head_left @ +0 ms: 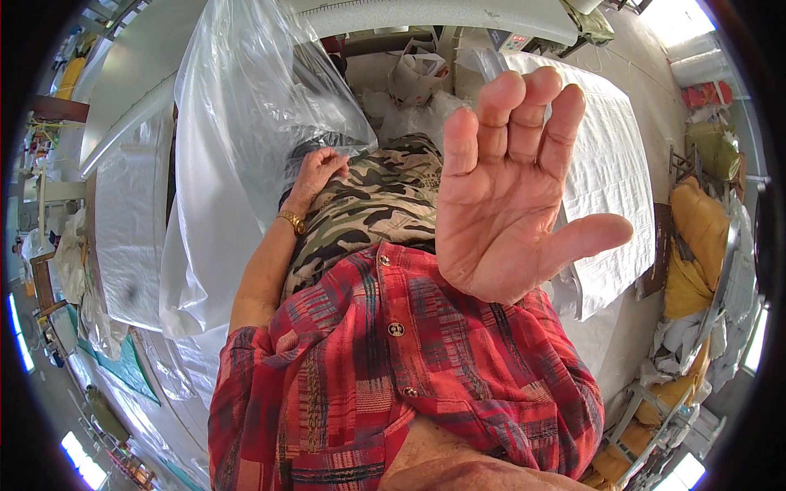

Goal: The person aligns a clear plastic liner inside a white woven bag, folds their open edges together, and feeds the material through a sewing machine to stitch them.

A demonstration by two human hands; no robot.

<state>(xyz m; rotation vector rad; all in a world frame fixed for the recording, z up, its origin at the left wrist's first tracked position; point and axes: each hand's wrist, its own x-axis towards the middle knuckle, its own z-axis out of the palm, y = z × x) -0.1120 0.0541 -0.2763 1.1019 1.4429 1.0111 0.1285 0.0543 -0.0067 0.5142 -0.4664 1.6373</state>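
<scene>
Watching from my remote seat, I am seeing the right hand (512, 188) standing upright before the lens, its creased palm facing me, fingers loosely spread, thumb jutting sideways: it is open and gripping nothing. The left hand (322, 173) is lying low over camouflage trousers (368, 204), fingers curling inward, a gold-toned wristwatch (292, 221) circling its wrist. Glossy clear plastic film (254, 90) is hanging in long soft folds at front left, its lower edge reaching the curled fingers; I am not managing to tell whether they are pinching it. Milky white sheeting (196, 262) is draping smoothly below. Beyond the right hand, a crinkled white sheet (610, 164) is spreading flat, its surface finely puckered. A woven-looking plaid shirt (344, 344) is bunching nearest me, and smooth yellow bundles (697, 221) are slumping at far right.
</scene>
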